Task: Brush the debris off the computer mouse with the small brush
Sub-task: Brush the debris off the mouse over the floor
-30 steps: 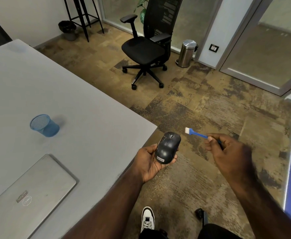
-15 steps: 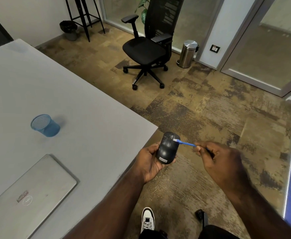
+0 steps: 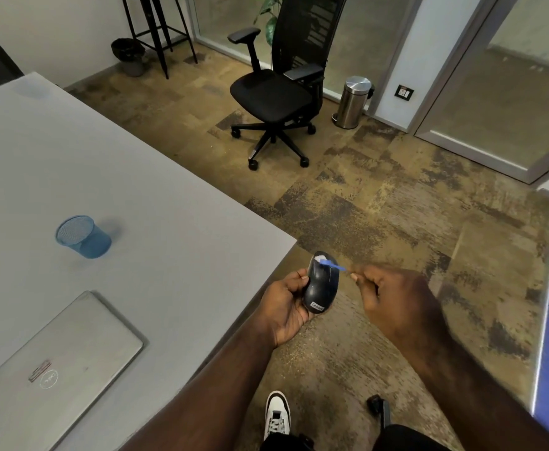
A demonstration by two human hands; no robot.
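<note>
The small brush (image 3: 331,264) has closed in on the computer mouse (image 3: 321,284): a second ago it was held clear to the right of the mouse with its white bristles in open air, half a second ago the tip had reached the upper right edge of the shell, and now the bristles lie across the far end of the mouse, over the buttons, slightly blurred as if mid-stroke. The right hand (image 3: 396,304) has moved left with it and pinches the thin blue handle between thumb and fingertips, the other fingers curled in. The left hand (image 3: 286,301) has barely shifted; it grips the black mouse from the left side and below, fingers wrapped around its body, holding it in the air just off the near right corner of the grey table (image 3: 136,190), above the carpet. This suggests the brushing has truly begun rather than merely being lined up, and the work is in its early strokes; whether any debris has come off is too small to tell. On the table, well to the left, a closed laptop (image 3: 55,359) lies near and a blue mesh cup (image 3: 82,236) stands farther off, both untouched. An office chair (image 3: 273,92) stands far across the floor.
</note>
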